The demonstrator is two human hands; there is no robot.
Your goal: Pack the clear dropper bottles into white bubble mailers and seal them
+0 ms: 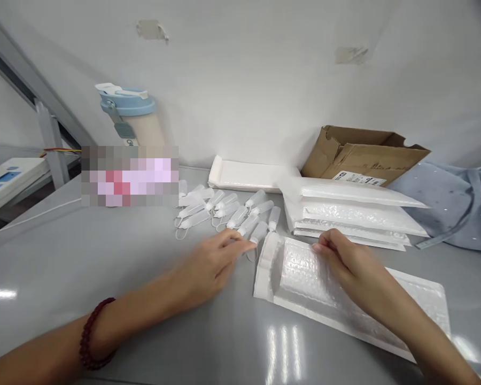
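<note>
My left hand (220, 262) reaches to the near edge of a group of small clear plastic squeeze bottles (258, 233), its thumb and forefinger a little apart. Its fingertips are at the closest bottles; whether they touch is hard to see, and the hand is slightly blurred. Several bottles have thin looped cap straps. My right hand (344, 259) pinches the upper edge of a white bubble mailer (300, 267) between thumb and fingers. This mailer lies flat on the table, its flap end towards the bottles, and the right forearm covers part of it.
Behind the right hand lies a stack of white bubble mailers (353, 214), with another pile of mailers (252, 175) against the wall. Further back are an open cardboard box (369, 155) and blue-grey cloth (452, 203). A tumbler (140, 117) and a pixelated patch stand at left.
</note>
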